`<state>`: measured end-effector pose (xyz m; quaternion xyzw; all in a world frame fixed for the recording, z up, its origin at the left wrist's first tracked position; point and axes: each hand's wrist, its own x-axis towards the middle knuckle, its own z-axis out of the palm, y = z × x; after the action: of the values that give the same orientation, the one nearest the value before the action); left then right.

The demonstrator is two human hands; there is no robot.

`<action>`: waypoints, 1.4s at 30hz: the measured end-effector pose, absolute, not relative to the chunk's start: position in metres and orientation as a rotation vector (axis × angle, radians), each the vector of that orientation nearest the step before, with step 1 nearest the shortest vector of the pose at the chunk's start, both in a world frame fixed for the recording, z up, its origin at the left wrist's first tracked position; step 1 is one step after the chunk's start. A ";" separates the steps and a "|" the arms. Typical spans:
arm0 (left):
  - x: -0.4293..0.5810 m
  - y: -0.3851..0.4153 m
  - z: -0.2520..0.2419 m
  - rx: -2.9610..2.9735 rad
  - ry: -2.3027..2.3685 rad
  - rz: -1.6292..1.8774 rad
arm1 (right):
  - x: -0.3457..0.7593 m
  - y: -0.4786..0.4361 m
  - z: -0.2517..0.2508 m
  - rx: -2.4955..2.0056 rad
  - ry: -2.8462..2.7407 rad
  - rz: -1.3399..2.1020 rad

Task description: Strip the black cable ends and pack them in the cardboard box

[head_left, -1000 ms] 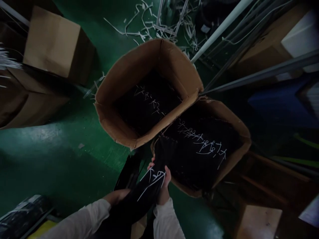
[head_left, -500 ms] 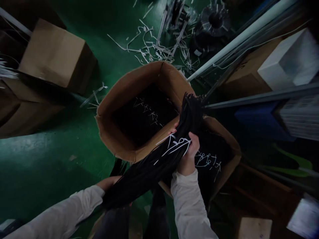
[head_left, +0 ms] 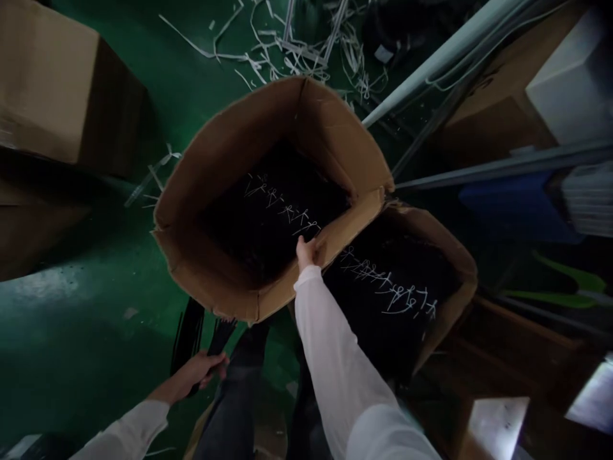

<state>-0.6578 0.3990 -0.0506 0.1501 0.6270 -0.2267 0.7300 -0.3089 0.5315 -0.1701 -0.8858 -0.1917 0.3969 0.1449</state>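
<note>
Two open cardboard boxes stand side by side on the green floor, each filled with black strand bundles tied with white ties. My right hand (head_left: pixel 306 250) rests on the shared rim of the left box (head_left: pixel 215 160), fingers curled over the edge. The right box (head_left: pixel 460 255) lies just beyond that wrist. My left hand (head_left: pixel 198 374) is low at the left, closed around a few black strips (head_left: pixel 191 322) that stand on the floor below the left box.
White strip scraps (head_left: pixel 292 45) litter the floor behind the boxes. Closed cardboard boxes (head_left: pixel 57 96) sit at the left. Long grey rails (head_left: pixel 479 166) run along the right, with a white box (head_left: pixel 575 83) and wooden pieces (head_left: pixel 527 332) near them.
The big black bundle that both hands carried over the boxes is gone from my hands. My right hand now grips the box rim; my left hand dropped to the black strips.
</note>
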 end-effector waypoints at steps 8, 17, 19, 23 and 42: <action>-0.615 0.370 0.022 0.119 1.395 -0.348 | -0.356 0.402 -0.081 -1.646 -0.513 1.560; -0.547 0.300 0.063 0.182 1.403 -0.475 | -0.125 0.207 -0.066 -2.500 -0.059 0.776; -0.528 0.282 0.064 0.202 1.408 -0.479 | -0.072 0.185 -0.078 -2.593 -0.030 0.666; -0.489 0.250 0.064 0.224 1.373 -0.491 | -0.009 0.181 -0.105 -2.904 -0.208 0.643; -0.461 0.186 0.070 -0.154 1.257 -0.280 | -0.103 0.317 -0.098 -1.986 -0.968 0.675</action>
<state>-0.4608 0.1858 0.0698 -0.0718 0.5855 -0.1305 0.7969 -0.1033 0.3170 -0.0976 -0.7864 -0.3832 0.2675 0.4040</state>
